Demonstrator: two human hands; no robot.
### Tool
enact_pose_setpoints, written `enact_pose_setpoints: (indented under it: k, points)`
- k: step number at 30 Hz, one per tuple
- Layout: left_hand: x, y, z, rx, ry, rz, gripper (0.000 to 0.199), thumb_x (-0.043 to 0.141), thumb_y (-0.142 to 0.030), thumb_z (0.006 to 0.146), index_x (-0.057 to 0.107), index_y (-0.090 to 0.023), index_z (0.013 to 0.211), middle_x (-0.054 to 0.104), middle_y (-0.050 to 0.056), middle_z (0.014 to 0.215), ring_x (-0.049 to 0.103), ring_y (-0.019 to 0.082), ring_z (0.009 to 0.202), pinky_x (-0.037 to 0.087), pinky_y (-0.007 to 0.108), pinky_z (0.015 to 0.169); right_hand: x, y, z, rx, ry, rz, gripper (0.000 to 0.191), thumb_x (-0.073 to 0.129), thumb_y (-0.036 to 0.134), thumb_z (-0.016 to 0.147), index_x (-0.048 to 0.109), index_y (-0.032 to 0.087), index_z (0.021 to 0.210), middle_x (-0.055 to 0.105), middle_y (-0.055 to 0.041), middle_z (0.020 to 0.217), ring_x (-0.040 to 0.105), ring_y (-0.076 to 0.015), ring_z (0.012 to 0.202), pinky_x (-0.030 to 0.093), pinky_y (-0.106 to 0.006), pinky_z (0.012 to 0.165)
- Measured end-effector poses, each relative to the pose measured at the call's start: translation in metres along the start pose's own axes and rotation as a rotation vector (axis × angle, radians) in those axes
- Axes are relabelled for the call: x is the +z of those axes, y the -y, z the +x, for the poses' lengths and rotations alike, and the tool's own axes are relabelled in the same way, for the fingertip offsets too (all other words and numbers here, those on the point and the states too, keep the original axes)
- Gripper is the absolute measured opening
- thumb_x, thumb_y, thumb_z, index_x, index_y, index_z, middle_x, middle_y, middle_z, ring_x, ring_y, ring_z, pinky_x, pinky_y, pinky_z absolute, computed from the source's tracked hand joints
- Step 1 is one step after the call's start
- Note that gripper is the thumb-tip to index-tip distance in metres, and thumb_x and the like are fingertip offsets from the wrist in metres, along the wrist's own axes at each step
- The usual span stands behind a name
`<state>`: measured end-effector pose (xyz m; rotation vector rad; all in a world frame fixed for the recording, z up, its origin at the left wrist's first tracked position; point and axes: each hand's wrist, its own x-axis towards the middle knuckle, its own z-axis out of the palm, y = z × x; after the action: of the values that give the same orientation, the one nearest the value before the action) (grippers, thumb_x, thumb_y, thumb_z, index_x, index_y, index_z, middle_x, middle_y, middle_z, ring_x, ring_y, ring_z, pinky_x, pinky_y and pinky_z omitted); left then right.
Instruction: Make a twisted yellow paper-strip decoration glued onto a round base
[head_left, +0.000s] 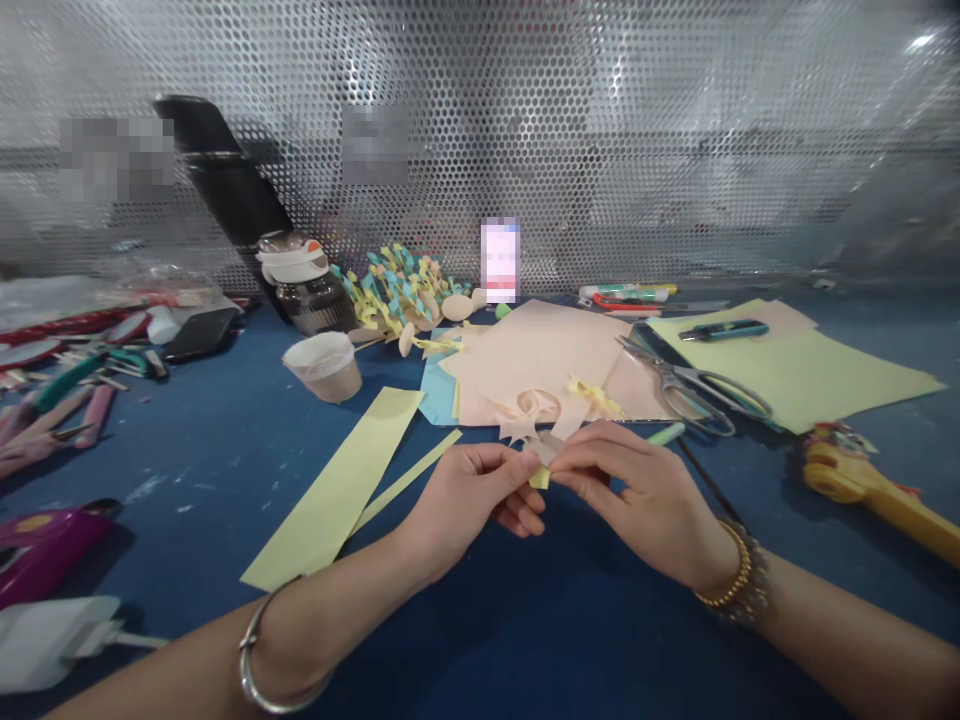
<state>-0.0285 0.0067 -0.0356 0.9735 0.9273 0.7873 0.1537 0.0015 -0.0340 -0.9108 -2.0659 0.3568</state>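
Note:
My left hand (480, 490) and my right hand (637, 490) meet at the middle of the table, fingertips pinched together. Between them is a small yellow paper piece (539, 478), mostly covered by the fingers. Just beyond the fingertips lie pale peach paper scraps (517, 425) and a curled strip (538, 403). A fringed yellow paper bit (596, 395) rests on the stacked peach sheets (540, 345). Left of my left hand are a wide yellow paper strip (337, 490) and a narrow one (409, 482).
Scissors (694, 385) lie right of the sheets, beside yellow paper (810, 375) with a utility knife (724, 330) on it. A paper cup (324, 366), a dark jar (307, 285) and paper flowers (405, 295) stand at back left. A yellow-handled tool (877, 485) is far right.

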Motion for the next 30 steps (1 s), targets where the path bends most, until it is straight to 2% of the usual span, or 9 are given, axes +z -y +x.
enact_pose_setpoints:
  k: [6, 10, 13, 17, 21, 26, 30]
  points:
    - [0.0000, 0.0001, -0.0008, 0.023, -0.002, 0.013, 0.029, 0.063, -0.037, 0.080, 0.061, -0.012, 0.065, 0.062, -0.001, 0.055, 0.058, 0.006, 0.043, 0.045, 0.014, 0.044, 0.0006, 0.0004, -0.0009, 0.034, 0.037, -0.039, 0.007, 0.056, 0.017, 0.087, 0.062, 0.018, 0.083, 0.060, -0.0009, 0.083, 0.057, -0.0092, 0.071, 0.045, -0.022, 0.064]
    - [0.0002, 0.0008, -0.0012, 0.051, 0.004, -0.010, 0.025, 0.062, -0.036, 0.081, 0.064, -0.012, 0.072, 0.064, 0.000, 0.062, 0.061, 0.006, 0.050, 0.047, 0.015, 0.050, 0.0008, -0.0008, -0.0019, 0.057, 0.018, -0.068, 0.007, 0.055, 0.020, 0.087, 0.062, 0.020, 0.084, 0.060, -0.0011, 0.083, 0.057, -0.0101, 0.067, 0.045, -0.023, 0.059]
    - [-0.0003, 0.0019, -0.0010, 0.083, 0.005, -0.024, 0.017, 0.065, -0.031, 0.080, 0.068, -0.014, 0.081, 0.064, -0.001, 0.067, 0.061, 0.006, 0.057, 0.048, 0.016, 0.056, 0.0005, -0.0017, -0.0020, 0.057, -0.003, -0.065, 0.007, 0.056, 0.020, 0.086, 0.063, 0.020, 0.086, 0.060, -0.0018, 0.083, 0.060, -0.0117, 0.071, 0.047, -0.024, 0.063]
    - [-0.0010, 0.0030, -0.0007, 0.097, 0.005, -0.007, 0.016, 0.066, -0.031, 0.078, 0.068, -0.015, 0.081, 0.065, 0.000, 0.072, 0.063, 0.008, 0.060, 0.049, 0.019, 0.058, 0.0003, -0.0018, -0.0010, 0.063, -0.020, -0.061, 0.014, 0.055, 0.020, 0.087, 0.064, 0.020, 0.097, 0.061, -0.0037, 0.091, 0.061, -0.0123, 0.074, 0.049, -0.025, 0.065]
    - [-0.0003, 0.0027, -0.0012, 0.084, 0.010, 0.015, 0.017, 0.066, -0.030, 0.079, 0.068, -0.015, 0.086, 0.069, 0.003, 0.080, 0.066, 0.010, 0.067, 0.051, 0.020, 0.062, -0.0001, -0.0016, -0.0001, 0.033, 0.038, -0.059, 0.023, 0.050, 0.016, 0.089, 0.064, 0.021, 0.108, 0.061, -0.0052, 0.099, 0.061, -0.0134, 0.087, 0.050, -0.026, 0.075]
    - [0.0004, 0.0026, -0.0018, 0.106, -0.047, -0.011, 0.017, 0.070, -0.028, 0.076, 0.066, -0.016, 0.088, 0.068, 0.000, 0.071, 0.064, 0.009, 0.063, 0.051, 0.018, 0.060, -0.0003, -0.0012, 0.0007, 0.043, 0.029, -0.035, 0.017, 0.054, 0.016, 0.088, 0.066, 0.019, 0.099, 0.061, -0.0047, 0.094, 0.060, -0.0132, 0.086, 0.050, -0.026, 0.076]
    - [0.0000, 0.0035, -0.0013, 0.146, -0.093, -0.024, 0.017, 0.071, -0.029, 0.074, 0.067, -0.016, 0.086, 0.068, -0.001, 0.069, 0.063, 0.008, 0.061, 0.049, 0.017, 0.059, 0.0004, -0.0004, 0.0016, 0.073, -0.009, 0.001, 0.011, 0.057, 0.017, 0.086, 0.066, 0.019, 0.092, 0.061, -0.0041, 0.088, 0.060, -0.0130, 0.079, 0.050, -0.024, 0.065]
